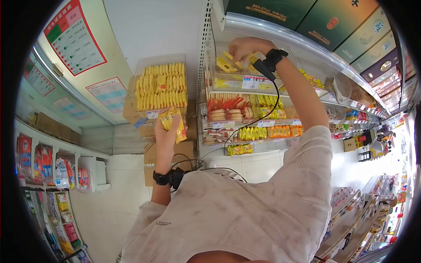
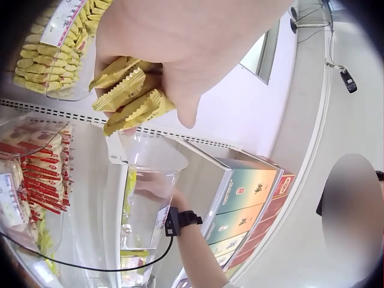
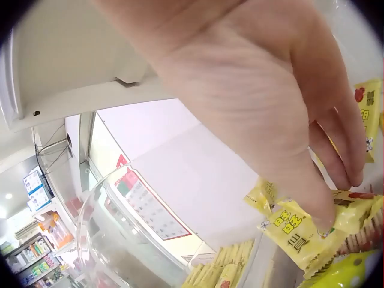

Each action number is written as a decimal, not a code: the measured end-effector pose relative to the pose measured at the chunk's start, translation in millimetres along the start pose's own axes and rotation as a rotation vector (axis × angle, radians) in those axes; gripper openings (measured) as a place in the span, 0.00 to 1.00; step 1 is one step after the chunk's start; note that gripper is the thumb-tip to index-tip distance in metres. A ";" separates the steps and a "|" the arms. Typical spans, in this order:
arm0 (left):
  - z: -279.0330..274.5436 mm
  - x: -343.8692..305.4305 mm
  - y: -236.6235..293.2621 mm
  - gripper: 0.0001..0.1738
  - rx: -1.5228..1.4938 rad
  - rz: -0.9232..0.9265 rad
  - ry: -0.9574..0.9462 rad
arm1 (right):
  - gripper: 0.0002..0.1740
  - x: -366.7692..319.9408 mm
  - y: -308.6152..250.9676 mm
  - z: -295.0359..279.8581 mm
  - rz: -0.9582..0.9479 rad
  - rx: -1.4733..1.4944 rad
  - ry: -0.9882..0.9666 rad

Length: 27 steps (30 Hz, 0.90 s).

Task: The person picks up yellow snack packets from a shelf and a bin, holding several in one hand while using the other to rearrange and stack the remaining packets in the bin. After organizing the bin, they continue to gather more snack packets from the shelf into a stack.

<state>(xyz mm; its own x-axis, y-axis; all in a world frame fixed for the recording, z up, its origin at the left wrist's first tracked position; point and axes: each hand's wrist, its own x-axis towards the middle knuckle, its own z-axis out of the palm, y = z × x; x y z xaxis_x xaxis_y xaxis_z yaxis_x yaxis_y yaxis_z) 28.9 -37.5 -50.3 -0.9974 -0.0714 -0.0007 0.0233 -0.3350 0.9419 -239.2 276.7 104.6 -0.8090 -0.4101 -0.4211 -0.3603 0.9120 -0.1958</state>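
My left hand (image 1: 165,136) holds several yellow snack packets (image 2: 129,96), gripped side by side between fingers and thumb. Their crimped ends stick out past the fingers in the left wrist view. On the top shelf my right hand (image 1: 249,47) reaches into a clear plastic bin (image 2: 147,216) with loose yellow packets in it. There, the thumb lies on a yellow snack packet (image 3: 295,234) and the fingers bend down beside it, pinching it. Another yellow packet (image 3: 367,120) leans behind the fingers. Under the bin's front hangs a price label (image 1: 256,82).
Left of the shelf stands a clear box (image 1: 139,65) packed with rows of yellow packets. Lower shelves hold red-wrapped crackers (image 1: 228,103) and other snacks. Large green gift boxes (image 1: 302,22) stand above. A black cable (image 1: 245,127) hangs from the right wrist across the shelf front.
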 end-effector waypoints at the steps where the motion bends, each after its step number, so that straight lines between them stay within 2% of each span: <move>1: 0.7 0.4 0.0 0.23 -0.003 0.007 -0.004 | 0.26 6.3 5.1 -4.2 -0.008 0.055 0.000; 2: -0.1 1.1 -1.8 0.22 -0.005 0.005 -0.001 | 0.25 11.4 10.9 -5.9 -0.017 0.110 -0.002; 5: -4.5 1.7 -5.8 0.22 -0.008 0.006 0.017 | 0.21 4.9 15.2 4.8 -0.022 0.327 0.228; 8: -3.5 2.4 -5.7 0.22 -0.011 0.011 0.029 | 0.23 -12.3 -3.9 4.9 -0.068 0.436 0.130; 11: -5.6 4.3 -7.1 0.22 -0.001 0.006 0.019 | 0.23 -16.2 -17.0 -3.9 -0.026 0.387 -0.036; 17: -5.1 6.5 -10.1 0.23 -0.014 0.024 0.033 | 0.25 1.7 -6.9 3.2 -0.008 0.261 0.217; 20: -4.0 7.3 -8.4 0.23 -0.005 0.028 0.031 | 0.26 -10.2 -24.3 -5.9 -0.089 0.184 0.065; 23: -4.5 8.5 -8.4 0.23 0.002 0.035 0.031 | 0.26 -28.1 -44.3 -4.0 -0.066 0.273 0.031; 26: -8.4 11.3 -12.9 0.23 0.024 0.035 0.040 | 0.29 -0.3 -16.5 -1.5 -0.124 0.331 0.033; 27: -6.5 10.7 -9.9 0.23 0.024 0.032 0.044 | 0.31 0.0 -15.1 -0.7 -0.087 0.334 0.059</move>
<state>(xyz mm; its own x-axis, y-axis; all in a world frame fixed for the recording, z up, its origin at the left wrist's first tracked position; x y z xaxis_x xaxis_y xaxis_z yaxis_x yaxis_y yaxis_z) 18.4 -41.0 -61.8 -0.9923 -0.1232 0.0148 0.0526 -0.3091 0.9496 -234.2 262.9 108.2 -0.8111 -0.4758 -0.3403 -0.2649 0.8174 -0.5115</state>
